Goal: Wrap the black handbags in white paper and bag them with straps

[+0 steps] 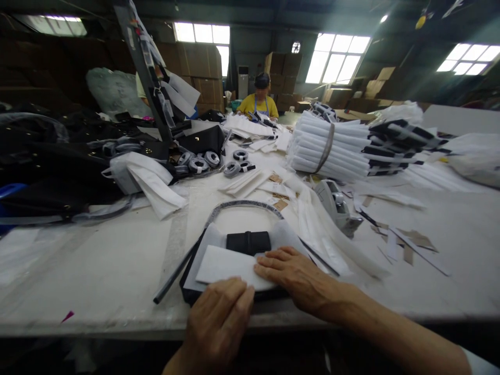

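A black handbag (186, 284) lies flat in front of me with white wrapping paper (219, 237) over it. Its wrapped handle (250, 204) arches away towards the back. On the paper rest a small black rolled piece (248, 242) with a band around its middle and, nearer me, a folded white sheet (224, 264). My left hand (221, 320) is curled closed at the sheet's near edge; its fingertips are partly hidden. Flat on the sheet's right part lies my right hand (292, 273), fingers stretched out.
A tape dispenser (334, 205) stands to the right, near paper scraps (410, 245). Behind it sits a strapped bundle of white-wrapped pieces (328, 143). Black bags (78, 166) pile up on the left, beside coiled straps (199, 162). A person in yellow (260, 101) is across the table.
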{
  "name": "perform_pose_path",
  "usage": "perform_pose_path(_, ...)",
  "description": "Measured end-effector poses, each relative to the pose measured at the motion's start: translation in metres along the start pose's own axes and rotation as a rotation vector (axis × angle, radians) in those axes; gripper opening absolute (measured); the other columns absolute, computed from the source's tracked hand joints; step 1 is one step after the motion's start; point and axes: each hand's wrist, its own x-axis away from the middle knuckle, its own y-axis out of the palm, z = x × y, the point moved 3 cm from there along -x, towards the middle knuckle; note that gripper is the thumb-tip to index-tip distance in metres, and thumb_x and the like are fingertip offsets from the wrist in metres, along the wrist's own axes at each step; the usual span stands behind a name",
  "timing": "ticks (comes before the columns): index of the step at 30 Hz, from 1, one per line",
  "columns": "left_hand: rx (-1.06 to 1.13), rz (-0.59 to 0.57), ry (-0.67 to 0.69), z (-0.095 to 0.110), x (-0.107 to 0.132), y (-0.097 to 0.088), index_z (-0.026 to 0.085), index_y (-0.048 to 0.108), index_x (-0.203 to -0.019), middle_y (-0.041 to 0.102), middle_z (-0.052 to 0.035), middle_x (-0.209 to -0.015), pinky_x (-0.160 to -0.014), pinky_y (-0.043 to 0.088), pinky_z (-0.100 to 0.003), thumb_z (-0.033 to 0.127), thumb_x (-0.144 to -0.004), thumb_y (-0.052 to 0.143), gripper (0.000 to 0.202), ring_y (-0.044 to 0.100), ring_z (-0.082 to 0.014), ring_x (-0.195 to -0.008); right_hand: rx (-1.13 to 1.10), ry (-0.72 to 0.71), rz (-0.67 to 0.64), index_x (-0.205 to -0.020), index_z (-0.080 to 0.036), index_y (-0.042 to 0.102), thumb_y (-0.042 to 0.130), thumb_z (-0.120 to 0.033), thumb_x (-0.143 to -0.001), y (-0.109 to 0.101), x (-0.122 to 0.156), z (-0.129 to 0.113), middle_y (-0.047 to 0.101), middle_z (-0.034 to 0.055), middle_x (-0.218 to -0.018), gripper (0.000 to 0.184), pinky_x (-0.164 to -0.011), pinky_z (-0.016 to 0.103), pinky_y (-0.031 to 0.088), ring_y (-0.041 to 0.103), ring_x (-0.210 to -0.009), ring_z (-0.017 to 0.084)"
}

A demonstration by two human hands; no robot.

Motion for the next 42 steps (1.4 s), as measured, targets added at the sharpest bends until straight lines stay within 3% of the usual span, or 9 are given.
perform_pose_path(3,-0.18,-0.156,-0.068,-0.016,-0.02,0.015,0.016,0.06,-0.125,0.064,-0.0095,-0.128,-0.107,0.039,-0.047,0.018,-0.092,0.053,0.034,0.051,-0.0273,-0.128,0.034,-0.013,0.019,-0.137,-0.024,0.05,0.044,-0.007,-0.091,-0.001,0.0,-0.002,0.055,0.0061,-0.14,0.049,-0.106,0.042,0.032,0.049,-0.126,0.021)
perform_pose_path(8,-0.308,-0.36,-0.173,-0.03,-0.007,0.043,0.017,0.055,-0.131,0.068,-0.0083,-0.121,-0.104,0.041,-0.049,0.025,-0.097,0.044,0.037,0.06,-0.0253,-0.115,0.162,0.027,0.074,-0.123,-0.02,0.058,0.047,-0.013,-0.095,-0.005,-0.005,-0.01,0.064,0.0072,-0.121,0.031,-0.097,0.041,0.034,0.052,-0.111,0.024)
perform_pose_path(13,-0.332,-0.306,-0.162,-0.021,0.003,0.039,0.011,0.055,-0.131,0.068,-0.0121,-0.115,-0.094,0.046,-0.042,0.027,-0.099,0.038,0.039,0.062,-0.024,-0.106,0.204,0.031,0.078,-0.103,-0.02,0.062,0.053,-0.021,-0.097,-0.009,-0.008,-0.01,0.065,0.0039,-0.092,0.012,-0.081,0.037,0.034,0.05,-0.089,0.022)
perform_pose_path(19,-0.296,-0.22,-0.13,-0.023,0.007,0.035,0.017,0.053,-0.134,0.063,-0.0104,-0.129,-0.1,0.042,-0.038,0.03,-0.1,0.038,0.039,0.058,-0.0224,-0.118,0.168,0.069,0.088,-0.107,-0.022,0.063,0.05,-0.022,-0.099,-0.009,-0.005,-0.004,0.067,0.0034,-0.094,0.015,-0.079,0.036,0.031,0.051,-0.089,0.02)
perform_pose_path(25,-0.286,-0.317,0.03,-0.023,0.014,0.034,0.012,0.047,-0.138,0.057,-0.0116,-0.138,-0.107,0.038,-0.042,0.044,-0.095,0.049,0.054,0.049,-0.0251,-0.13,0.172,0.145,0.151,-0.108,-0.024,0.063,0.054,-0.024,-0.097,0.003,-0.002,0.0,0.066,0.0038,-0.096,0.015,-0.079,0.036,0.033,0.052,-0.091,0.021)
perform_pose_path(30,-0.269,-0.345,0.09,-0.021,0.019,0.036,0.018,0.045,-0.14,0.058,-0.0066,-0.138,-0.112,0.033,-0.046,0.034,-0.096,0.049,0.047,0.049,-0.0234,-0.131,0.272,0.164,0.165,-0.108,-0.018,0.063,0.053,-0.013,-0.093,0.012,-0.004,-0.007,0.067,0.0082,-0.103,0.018,-0.086,0.039,0.039,0.056,-0.094,0.024)
perform_pose_path(33,-0.294,-0.375,0.054,-0.02,0.022,0.041,0.019,0.043,-0.141,0.058,-0.0078,-0.138,-0.111,0.035,-0.047,0.029,-0.093,0.054,0.051,0.05,-0.0238,-0.13,0.308,0.184,0.15,-0.116,-0.012,0.062,0.051,-0.008,-0.09,0.01,0.001,-0.015,0.065,0.014,-0.117,0.028,-0.098,0.043,0.038,0.058,-0.105,0.026)
perform_pose_path(38,-0.342,-0.393,0.017,-0.015,0.025,0.048,0.015,0.042,-0.141,0.056,-0.0124,-0.14,-0.109,0.039,-0.046,0.03,-0.088,0.061,0.059,0.05,-0.0278,-0.13,0.32,0.103,0.175,-0.138,-0.008,0.047,0.063,-0.033,-0.086,0.017,0.016,-0.022,0.052,0.0187,-0.14,0.06,-0.115,0.052,0.024,0.046,-0.13,0.032)
perform_pose_path(42,-0.474,-0.357,0.114,-0.01,0.023,0.053,0.01,0.049,-0.136,0.06,-0.0145,-0.134,-0.104,0.043,-0.04,0.014,-0.09,0.049,0.046,0.056,-0.0273,-0.124,0.47,0.12,0.32,-0.135,-0.008,0.048,0.054,-0.015,-0.089,0.044,0.014,-0.018,0.056,0.0186,-0.136,0.048,-0.113,0.052,0.03,0.05,-0.126,0.031)
